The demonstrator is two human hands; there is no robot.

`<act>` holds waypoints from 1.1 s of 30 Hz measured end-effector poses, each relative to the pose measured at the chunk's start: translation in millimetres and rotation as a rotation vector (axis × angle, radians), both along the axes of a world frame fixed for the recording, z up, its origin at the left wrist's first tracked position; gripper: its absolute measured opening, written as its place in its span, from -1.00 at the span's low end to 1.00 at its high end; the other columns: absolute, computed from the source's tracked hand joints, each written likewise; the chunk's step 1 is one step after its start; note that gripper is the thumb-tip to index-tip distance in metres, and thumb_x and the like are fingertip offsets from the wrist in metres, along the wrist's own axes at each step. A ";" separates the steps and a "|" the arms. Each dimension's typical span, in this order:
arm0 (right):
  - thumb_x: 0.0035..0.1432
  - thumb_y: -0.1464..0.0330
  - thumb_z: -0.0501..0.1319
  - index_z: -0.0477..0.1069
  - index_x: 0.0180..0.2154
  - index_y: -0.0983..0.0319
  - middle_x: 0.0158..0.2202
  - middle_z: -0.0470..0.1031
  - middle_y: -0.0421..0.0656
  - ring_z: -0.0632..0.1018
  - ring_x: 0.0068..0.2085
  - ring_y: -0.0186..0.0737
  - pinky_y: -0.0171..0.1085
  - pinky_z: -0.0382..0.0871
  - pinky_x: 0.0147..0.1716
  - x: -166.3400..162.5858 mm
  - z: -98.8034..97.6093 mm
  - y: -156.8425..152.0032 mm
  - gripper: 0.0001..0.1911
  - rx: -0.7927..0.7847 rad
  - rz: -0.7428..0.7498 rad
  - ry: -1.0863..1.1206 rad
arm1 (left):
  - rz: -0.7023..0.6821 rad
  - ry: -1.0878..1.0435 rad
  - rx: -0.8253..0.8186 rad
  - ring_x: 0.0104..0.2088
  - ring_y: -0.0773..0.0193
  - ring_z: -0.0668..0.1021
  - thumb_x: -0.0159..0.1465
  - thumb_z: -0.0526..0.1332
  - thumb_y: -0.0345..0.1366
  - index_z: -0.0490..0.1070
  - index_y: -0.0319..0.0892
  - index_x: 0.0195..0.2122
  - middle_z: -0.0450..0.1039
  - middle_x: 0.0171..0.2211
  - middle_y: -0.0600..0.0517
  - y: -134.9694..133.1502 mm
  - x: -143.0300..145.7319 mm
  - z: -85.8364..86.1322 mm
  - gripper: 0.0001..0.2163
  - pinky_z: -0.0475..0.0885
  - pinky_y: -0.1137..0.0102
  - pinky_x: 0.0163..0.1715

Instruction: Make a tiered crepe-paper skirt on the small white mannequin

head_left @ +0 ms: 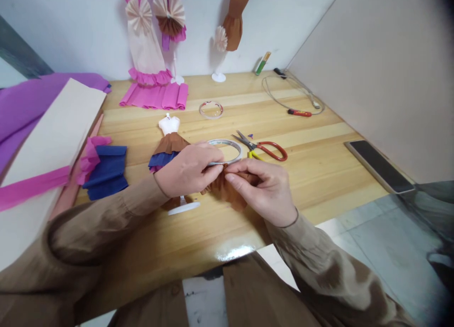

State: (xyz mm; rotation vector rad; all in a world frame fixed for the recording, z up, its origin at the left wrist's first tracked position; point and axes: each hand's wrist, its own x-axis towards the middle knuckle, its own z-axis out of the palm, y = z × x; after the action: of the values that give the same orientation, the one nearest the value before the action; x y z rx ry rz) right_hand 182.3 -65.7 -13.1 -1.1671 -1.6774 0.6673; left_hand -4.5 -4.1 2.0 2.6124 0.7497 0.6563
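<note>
My left hand (186,170) is closed around a thin roll of tape (227,150), fingers pinching its near rim. My right hand (264,187) pinches a piece of pleated brown crepe paper (227,192) just under the roll, thumb and forefinger meeting the left fingertips. Behind my left hand stands a small white mannequin (169,124) on a white base (184,207), wearing a brown and blue paper skirt (166,149). Both hands hover over the wooden table (319,171).
Red-handled scissors (264,148) lie right of the tape. A clear tape roll (211,109) sits further back. Blue and pink crepe paper (106,168) lies at left, beside purple and cream sheets (53,128). Paper dresses (152,57) stand at the wall. A phone (379,165) and a cable (294,97) are at right.
</note>
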 end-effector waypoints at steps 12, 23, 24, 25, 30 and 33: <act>0.09 0.33 0.31 0.40 -0.48 0.22 -0.54 0.44 -0.23 0.38 -0.51 -0.37 -0.33 0.27 -0.53 0.8 1.5 1.9 -0.84 -0.051 -0.138 -0.047 | 0.005 -0.004 0.000 -0.24 0.22 0.59 0.33 0.09 -0.39 0.40 -0.16 -0.40 0.55 -0.37 -0.01 0.0 0.0 -1.3 -0.82 0.45 0.36 -0.15; -0.09 0.29 0.36 0.25 -0.58 0.20 -0.64 0.26 -0.32 0.24 -0.62 -0.45 -0.38 0.10 -0.64 -3.1 2.5 8.3 -0.71 -0.220 -0.156 0.122 | -0.112 0.016 0.046 -0.13 0.19 0.58 0.38 0.02 -0.41 0.42 -0.20 -0.40 0.57 -0.27 -0.08 -0.3 0.3 1.8 -0.75 0.44 0.28 0.02; -0.10 0.29 0.36 0.25 -0.59 0.20 -0.64 0.26 -0.32 0.24 -0.61 -0.44 -0.38 0.11 -0.63 -2.6 2.2 8.9 -0.71 -0.214 -0.158 0.115 | -0.120 0.013 0.046 -0.12 0.19 0.58 0.38 0.02 -0.41 0.42 -0.20 -0.39 0.58 -0.25 -0.09 0.3 0.1 1.9 -0.75 0.44 0.28 0.02; -0.09 0.29 0.35 0.25 -0.60 0.20 -0.64 0.26 -0.32 0.25 -0.60 -0.44 -0.37 0.12 -0.62 -1.6 2.0 9.2 -0.71 -0.197 -0.163 0.102 | -0.117 0.012 0.040 -0.12 0.19 0.59 0.39 0.02 -0.41 0.43 -0.20 -0.38 0.58 -0.25 -0.09 0.7 -0.1 2.2 -0.75 0.45 0.28 0.01; -0.02 0.31 0.33 0.32 -0.55 0.21 -0.59 0.33 -0.28 0.31 -0.55 -0.40 -0.33 0.21 -0.54 7.8 2.1 5.7 -0.78 -0.110 -0.161 0.021 | -0.068 0.025 -0.017 -0.20 0.22 0.59 0.38 0.02 -0.38 0.43 -0.19 -0.39 0.58 -0.30 -0.06 1.9 -1.3 5.2 -0.75 0.46 0.33 -0.06; -0.01 0.33 0.31 0.39 -0.52 0.21 -0.58 0.39 -0.26 0.34 -0.54 -0.36 -0.32 0.22 -0.54 11.5 2.8 2.7 -0.86 -0.091 -0.174 -0.008 | -0.054 0.012 -0.033 -0.23 0.23 0.58 0.38 0.03 -0.38 0.43 -0.18 -0.39 0.57 -0.34 -0.04 2.5 -1.9 5.7 -0.76 0.45 0.35 -0.11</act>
State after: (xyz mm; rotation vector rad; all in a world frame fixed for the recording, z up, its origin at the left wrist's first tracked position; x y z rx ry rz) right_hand 193.7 -63.0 -10.3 -1.3648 -1.5439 0.6356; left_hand -6.5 -1.6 7.7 2.5988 0.6847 0.6079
